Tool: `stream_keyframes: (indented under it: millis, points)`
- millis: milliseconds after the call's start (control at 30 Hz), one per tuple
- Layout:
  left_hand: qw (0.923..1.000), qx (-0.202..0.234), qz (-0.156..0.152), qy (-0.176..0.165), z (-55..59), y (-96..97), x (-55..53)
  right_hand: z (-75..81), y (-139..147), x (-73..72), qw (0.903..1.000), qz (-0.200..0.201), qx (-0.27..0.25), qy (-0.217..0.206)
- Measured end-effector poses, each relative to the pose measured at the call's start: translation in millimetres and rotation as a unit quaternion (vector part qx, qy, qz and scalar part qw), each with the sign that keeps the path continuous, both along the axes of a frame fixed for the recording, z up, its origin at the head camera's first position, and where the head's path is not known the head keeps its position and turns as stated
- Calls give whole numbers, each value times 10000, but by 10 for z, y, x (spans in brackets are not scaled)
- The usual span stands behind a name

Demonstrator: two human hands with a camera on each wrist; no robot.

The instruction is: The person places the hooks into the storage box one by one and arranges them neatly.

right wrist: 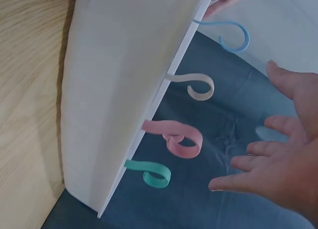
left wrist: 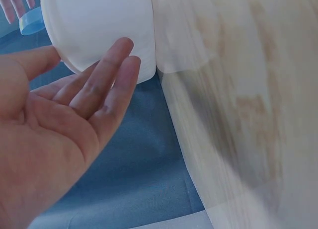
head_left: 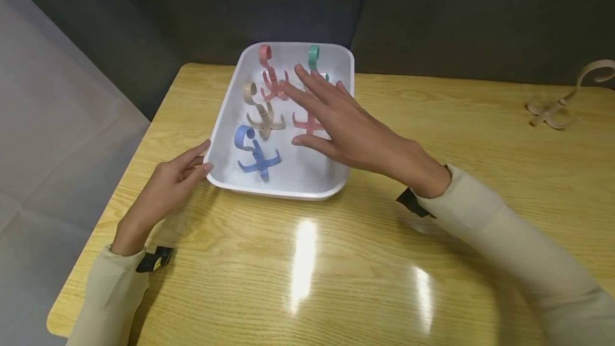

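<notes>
A white tray holds several plastic hooks, each with a curled top and a pronged base. Down its left side stand a blue hook, a beige hook and a pink hook. On the right are a green hook and another pink hook, both partly hidden by my right hand. That hand hovers over the tray with fingers spread, holding nothing. My left hand pinches the tray's front left edge, its thumb at the rim and fingers against the outer wall in the left wrist view.
Another beige hook stands on the wooden table at the far right. A dark curtain hangs behind the table's back edge. Pale cloth lies beyond the left edge.
</notes>
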State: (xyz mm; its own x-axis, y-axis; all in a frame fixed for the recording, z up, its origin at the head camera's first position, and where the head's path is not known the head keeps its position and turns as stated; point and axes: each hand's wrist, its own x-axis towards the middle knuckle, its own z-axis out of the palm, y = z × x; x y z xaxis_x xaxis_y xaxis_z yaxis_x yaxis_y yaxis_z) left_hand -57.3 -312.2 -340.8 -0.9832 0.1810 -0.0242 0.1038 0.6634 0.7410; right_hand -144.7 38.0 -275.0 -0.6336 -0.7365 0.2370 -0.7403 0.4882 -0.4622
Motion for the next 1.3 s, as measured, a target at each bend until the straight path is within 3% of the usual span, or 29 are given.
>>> stream_keyframes:
  millis: [533,1300]
  points:
    - [10000,-13,13,20,3,-11,-4,-3,307,-124,9981,-545,81,289]
    - [10000,21,-45,77,1,-14,-14,-9,705,-220,9920,-1236,-249,80]
